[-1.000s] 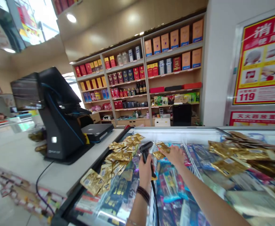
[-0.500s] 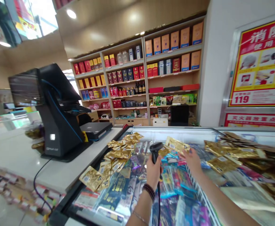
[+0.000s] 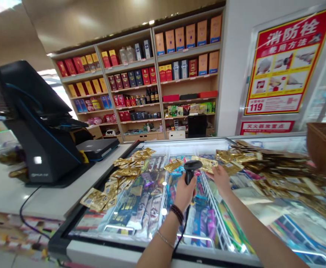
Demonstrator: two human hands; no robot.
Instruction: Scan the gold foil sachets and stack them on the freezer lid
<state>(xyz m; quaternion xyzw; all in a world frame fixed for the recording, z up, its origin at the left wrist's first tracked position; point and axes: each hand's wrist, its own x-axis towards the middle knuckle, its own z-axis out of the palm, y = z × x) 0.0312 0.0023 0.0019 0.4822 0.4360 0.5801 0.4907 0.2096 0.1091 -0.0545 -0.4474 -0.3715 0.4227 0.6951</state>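
Note:
My left hand is wrapped round the handle of a black barcode scanner, its cable trailing down past my wrist. In my right hand, just right of the scanner, the fingers pinch one end of a gold foil packet. That packet lies low over the glass lid, partly behind the scanner head. A single gold packet rests left of the scanner. Loose gold packets are strewn along the left side of the glass, and a larger heap of packets covers the right side.
Beneath the glass, a chest freezer holds wire baskets of wrapped goods. A cash register terminal stands on the white counter at left. A brown planter is at far right. Shelves of boxes line the back wall.
My view has swung right. Both hands have shifted rightward over the freezer with the scanner and the packet, and a single gold packet now shows uncovered left of the scanner.

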